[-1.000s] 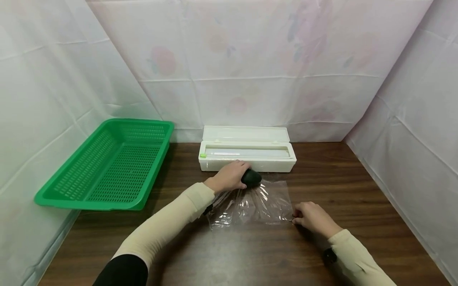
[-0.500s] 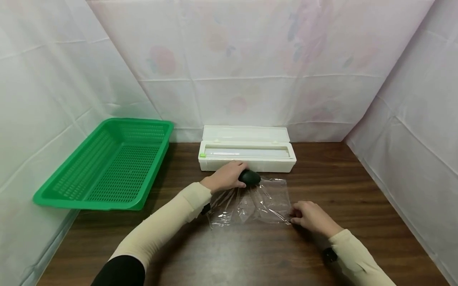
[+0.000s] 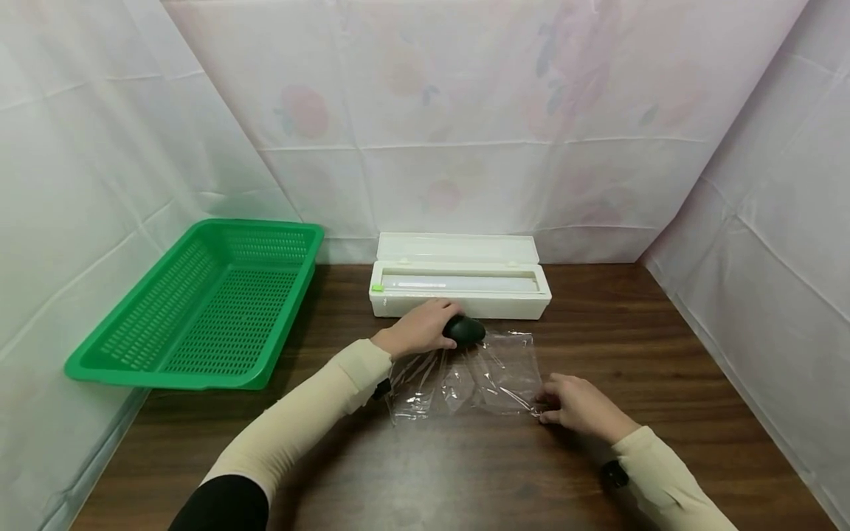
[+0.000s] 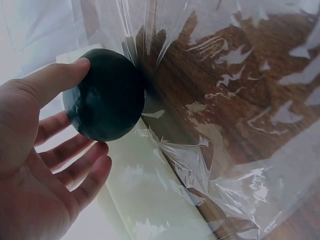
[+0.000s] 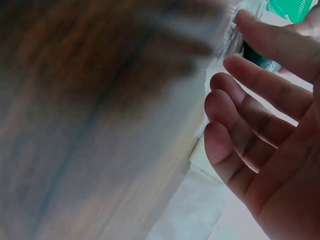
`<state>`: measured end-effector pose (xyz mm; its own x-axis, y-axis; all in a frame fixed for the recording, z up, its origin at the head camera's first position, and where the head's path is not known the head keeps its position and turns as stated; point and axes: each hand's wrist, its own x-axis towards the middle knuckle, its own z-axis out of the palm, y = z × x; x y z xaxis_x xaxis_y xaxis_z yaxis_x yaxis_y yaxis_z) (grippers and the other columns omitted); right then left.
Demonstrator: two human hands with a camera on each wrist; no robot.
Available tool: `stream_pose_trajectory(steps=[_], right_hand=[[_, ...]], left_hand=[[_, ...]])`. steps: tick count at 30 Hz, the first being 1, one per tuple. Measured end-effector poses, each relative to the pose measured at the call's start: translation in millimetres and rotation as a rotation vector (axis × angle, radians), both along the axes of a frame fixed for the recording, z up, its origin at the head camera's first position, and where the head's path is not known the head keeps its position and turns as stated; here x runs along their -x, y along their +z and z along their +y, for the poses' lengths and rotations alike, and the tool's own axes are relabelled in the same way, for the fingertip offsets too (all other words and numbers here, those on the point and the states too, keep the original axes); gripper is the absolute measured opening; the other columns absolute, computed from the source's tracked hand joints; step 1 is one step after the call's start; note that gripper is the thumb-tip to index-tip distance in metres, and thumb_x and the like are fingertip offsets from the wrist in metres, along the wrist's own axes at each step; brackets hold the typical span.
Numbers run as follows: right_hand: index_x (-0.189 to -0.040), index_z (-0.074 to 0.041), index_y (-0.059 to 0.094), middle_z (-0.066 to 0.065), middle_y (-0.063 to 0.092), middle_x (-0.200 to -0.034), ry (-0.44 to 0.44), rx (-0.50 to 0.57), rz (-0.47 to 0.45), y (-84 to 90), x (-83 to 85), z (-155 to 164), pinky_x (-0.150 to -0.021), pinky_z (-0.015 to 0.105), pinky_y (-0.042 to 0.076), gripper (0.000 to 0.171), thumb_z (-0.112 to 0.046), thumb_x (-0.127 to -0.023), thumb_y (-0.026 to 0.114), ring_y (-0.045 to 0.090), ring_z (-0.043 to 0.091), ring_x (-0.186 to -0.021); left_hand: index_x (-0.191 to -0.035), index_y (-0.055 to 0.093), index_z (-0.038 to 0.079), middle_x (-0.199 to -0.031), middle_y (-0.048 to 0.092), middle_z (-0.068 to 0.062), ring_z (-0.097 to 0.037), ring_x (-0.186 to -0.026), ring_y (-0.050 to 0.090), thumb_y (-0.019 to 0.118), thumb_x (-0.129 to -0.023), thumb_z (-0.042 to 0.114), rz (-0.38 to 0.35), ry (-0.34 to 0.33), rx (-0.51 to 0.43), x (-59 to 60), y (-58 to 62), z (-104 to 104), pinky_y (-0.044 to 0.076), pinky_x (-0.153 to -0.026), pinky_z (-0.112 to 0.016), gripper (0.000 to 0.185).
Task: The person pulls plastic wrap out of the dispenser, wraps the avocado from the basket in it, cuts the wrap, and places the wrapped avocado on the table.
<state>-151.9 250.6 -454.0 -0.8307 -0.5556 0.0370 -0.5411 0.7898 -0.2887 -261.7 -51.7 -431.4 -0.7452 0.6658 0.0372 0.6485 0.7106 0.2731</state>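
Note:
A dark green avocado [image 3: 464, 331] lies on its side at the far edge of a clear sheet of plastic wrap [image 3: 494, 372]. My left hand [image 3: 421, 327] holds its left end, thumb on one side and fingers curled round the other in the left wrist view. The sheet spreads creased over the table toward me. At its near right corner is my right hand [image 3: 581, 405]. In the right wrist view the thumb tip meets the film's edge, while the other fingers are loosely bent and apart from the thumb, with nothing pinched between them.
Behind the avocado stands a white wrap dispenser box [image 3: 460, 305], its lid [image 3: 458, 248] raised and a roll inside. A green slider [image 3: 377, 288] sits at its left end. To the left is a green plastic basket [image 3: 282, 335]. Pale cloth [image 3: 465, 169] encloses the wooden table [image 3: 458, 479].
The left hand and avocado have shifted slightly left. My right hand has moved a little left with the film's corner, and its thumb and fingers are now further apart.

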Motion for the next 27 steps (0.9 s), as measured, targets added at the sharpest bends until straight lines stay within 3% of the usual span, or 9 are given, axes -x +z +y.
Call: stream_pose_trajectory(steps=[11,16,27], right_hand=[[-0.071,-0.017,0.069,-0.008,0.056,-0.072,0.075,-0.023,0.104,-4.1,-0.2,-1.8,-0.061,0.029,0.047,0.014,-0.008,-0.077,0.077,0.055,0.010,-0.066],[-0.069,-0.017,0.065,-0.008,0.053,-0.070,0.066,-0.021,0.080,-3.5,1.8,-0.9,-0.058,0.025,0.042,0.018,-0.007,-0.079,0.075,0.047,0.004,-0.062],[-0.069,-0.019,0.063,-0.011,0.056,-0.071,0.014,0.002,0.025,-6.1,0.2,2.4,-0.058,0.023,0.042,0.019,-0.009,-0.080,0.074,0.046,0.000,-0.063]], left_hand=[[-0.132,0.055,0.007,-0.132,0.057,-0.013,-0.030,-0.125,0.053,0.077,-0.084,0.027,-0.008,0.007,-0.030,-1.1,2.2,-5.1,0.043,-0.105,-0.043,0.056],[-0.132,0.055,0.007,-0.130,0.057,-0.012,-0.028,-0.124,0.053,0.077,-0.085,0.028,0.006,0.002,-0.025,-0.5,2.2,-5.9,0.044,-0.104,-0.042,0.056],[-0.131,0.055,0.007,-0.130,0.057,-0.011,-0.028,-0.124,0.053,0.078,-0.083,0.031,0.021,-0.017,-0.018,-4.0,0.1,-3.4,0.043,-0.106,-0.041,0.058]])
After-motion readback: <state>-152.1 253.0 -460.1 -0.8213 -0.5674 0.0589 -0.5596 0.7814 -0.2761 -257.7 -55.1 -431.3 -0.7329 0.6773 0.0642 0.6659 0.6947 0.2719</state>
